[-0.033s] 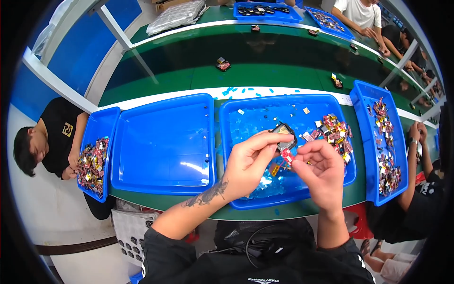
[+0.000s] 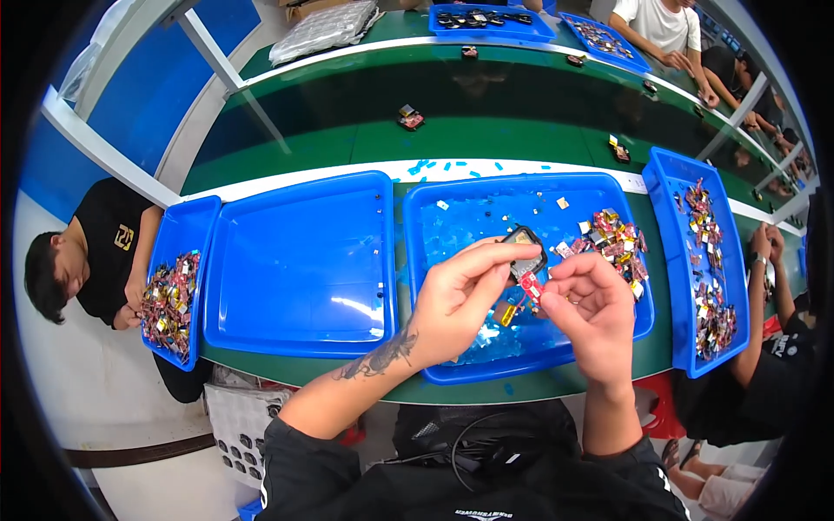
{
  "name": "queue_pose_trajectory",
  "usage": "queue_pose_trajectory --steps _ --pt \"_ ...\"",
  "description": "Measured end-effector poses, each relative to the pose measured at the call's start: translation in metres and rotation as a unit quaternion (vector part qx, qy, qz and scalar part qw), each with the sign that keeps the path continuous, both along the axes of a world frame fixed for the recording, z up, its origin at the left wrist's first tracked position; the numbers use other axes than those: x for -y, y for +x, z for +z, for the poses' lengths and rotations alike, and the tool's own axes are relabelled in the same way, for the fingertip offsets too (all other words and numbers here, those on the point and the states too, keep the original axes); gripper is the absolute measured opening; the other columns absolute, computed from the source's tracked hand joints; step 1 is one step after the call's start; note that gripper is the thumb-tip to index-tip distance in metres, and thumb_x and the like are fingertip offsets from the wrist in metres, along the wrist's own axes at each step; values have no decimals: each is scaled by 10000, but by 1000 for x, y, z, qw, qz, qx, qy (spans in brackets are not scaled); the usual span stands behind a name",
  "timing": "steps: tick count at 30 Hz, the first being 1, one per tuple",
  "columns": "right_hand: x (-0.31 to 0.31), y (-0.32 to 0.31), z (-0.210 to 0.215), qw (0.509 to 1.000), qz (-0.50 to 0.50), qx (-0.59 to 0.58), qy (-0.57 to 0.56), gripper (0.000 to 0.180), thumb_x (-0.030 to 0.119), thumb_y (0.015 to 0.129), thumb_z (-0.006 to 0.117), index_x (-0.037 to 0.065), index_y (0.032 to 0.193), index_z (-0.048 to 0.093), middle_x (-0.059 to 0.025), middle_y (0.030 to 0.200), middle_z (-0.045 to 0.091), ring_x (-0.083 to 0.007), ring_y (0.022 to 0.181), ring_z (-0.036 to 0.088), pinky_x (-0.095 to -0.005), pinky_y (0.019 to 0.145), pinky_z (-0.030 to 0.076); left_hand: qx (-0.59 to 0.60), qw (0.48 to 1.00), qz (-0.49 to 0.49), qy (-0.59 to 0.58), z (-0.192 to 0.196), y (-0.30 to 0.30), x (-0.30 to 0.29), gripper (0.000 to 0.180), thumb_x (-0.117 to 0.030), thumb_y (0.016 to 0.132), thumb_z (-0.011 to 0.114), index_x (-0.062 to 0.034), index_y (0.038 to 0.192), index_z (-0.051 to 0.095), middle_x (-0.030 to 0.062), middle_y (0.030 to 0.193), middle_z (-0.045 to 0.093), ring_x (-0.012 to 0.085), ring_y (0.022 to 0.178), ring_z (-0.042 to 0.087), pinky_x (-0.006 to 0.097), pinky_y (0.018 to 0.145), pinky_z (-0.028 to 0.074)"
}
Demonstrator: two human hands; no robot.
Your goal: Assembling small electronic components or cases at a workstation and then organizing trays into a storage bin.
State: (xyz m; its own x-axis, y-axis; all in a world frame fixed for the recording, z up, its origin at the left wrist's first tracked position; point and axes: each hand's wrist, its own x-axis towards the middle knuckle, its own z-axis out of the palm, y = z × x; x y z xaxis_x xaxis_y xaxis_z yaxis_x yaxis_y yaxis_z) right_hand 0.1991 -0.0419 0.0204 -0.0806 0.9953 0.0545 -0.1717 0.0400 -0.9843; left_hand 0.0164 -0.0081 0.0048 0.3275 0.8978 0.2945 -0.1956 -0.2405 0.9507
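A green surface (image 2: 662,347) carried a blue tray (image 2: 512,181). Over it, the left hand (image 2: 456,295) reached in from eight o'clock and the right hand (image 2: 598,308) from five, near each other, each clamped on a part. A heap of small electronics (image 2: 617,245) lay toward the tray's two o'clock. The left hand gripped a black casing (image 2: 526,248); at its six o'clock, right fingertips pinched a red board (image 2: 531,285). A yellow piece (image 2: 504,313) showed between the board's seven and eight o'clock.
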Motion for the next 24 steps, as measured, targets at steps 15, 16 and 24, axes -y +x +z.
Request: queue_pose_trajectory --steps 15,16,24 --pt "16 4 7 997 -19 68 37 105 -46 824 684 -33 915 634 -70 943 626 -111 850 615 -217 706 533 -209 908 107 346 4 -3 0 273 73 731 725 15 996 700 182 1139 648 265 922 687 309 764 575" --pt "17 4 7 995 -32 85 28 102 -39 829 682 -28 920 637 -64 927 628 -108 836 612 -219 696 533 -217 899 114 364 3 -4 0 267 72 726 727 16 986 702 183 1133 652 266 914 689 309 756 577" --pt "14 15 11 986 -16 163 -17 80 2 860 660 -21 926 620 -48 896 630 -95 806 601 -247 686 530 -246 852 103 451 -4 -6 -4 255 42 674 732 -22 920 720 180 1141 657 272 889 701 330 743 591"
